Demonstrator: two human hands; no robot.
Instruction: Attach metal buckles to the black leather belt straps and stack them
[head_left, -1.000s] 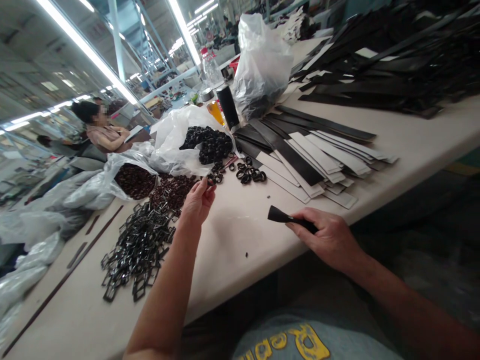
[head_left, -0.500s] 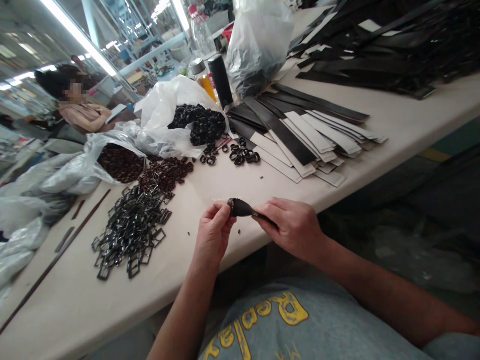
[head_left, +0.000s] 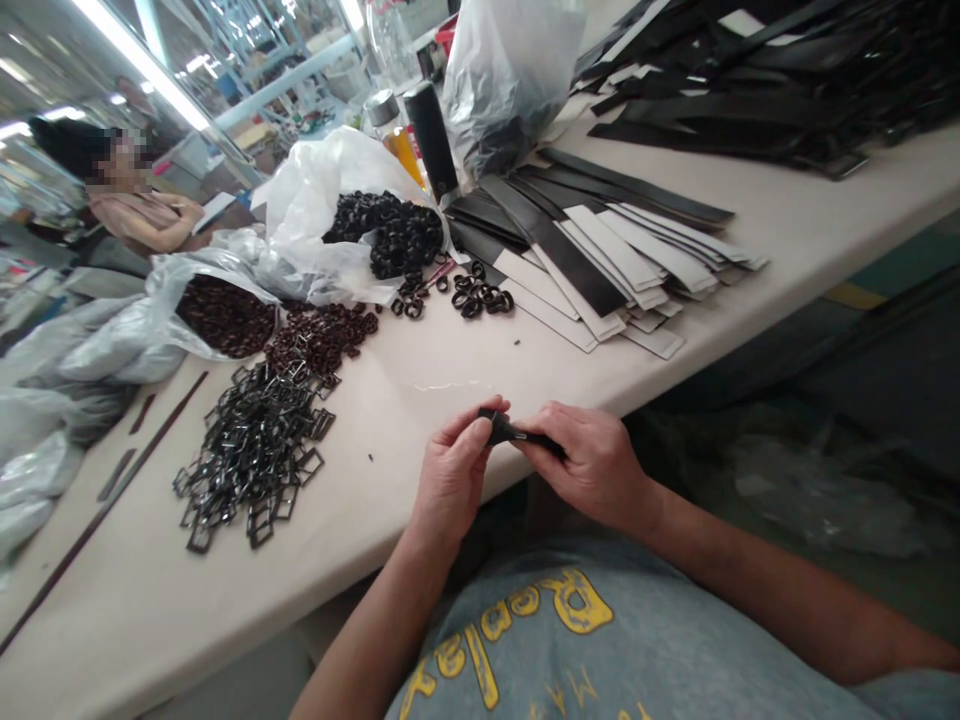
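Note:
A black leather-like strap is stretched between my hands just over the table's front edge. My left hand is closed on its end, thumb on top; a small black loop seems to be there too, mostly hidden by the fingers. My right hand is closed round the strap close by, with the fingers wrapped over it and a dark part showing under the knuckles. Beyond my hands lie several loose black loops. To the left is a heap of dark metal buckles.
Black and white-backed strips are stacked at the right, with more black straps behind. Brown loops spill from a plastic bag. A black bottle stands at the back. Another person sits at the far left.
My left hand has moved right, closer to my right hand. The loop and wide strap end that showed at its fingertips are now mostly covered. The view has shifted slightly.

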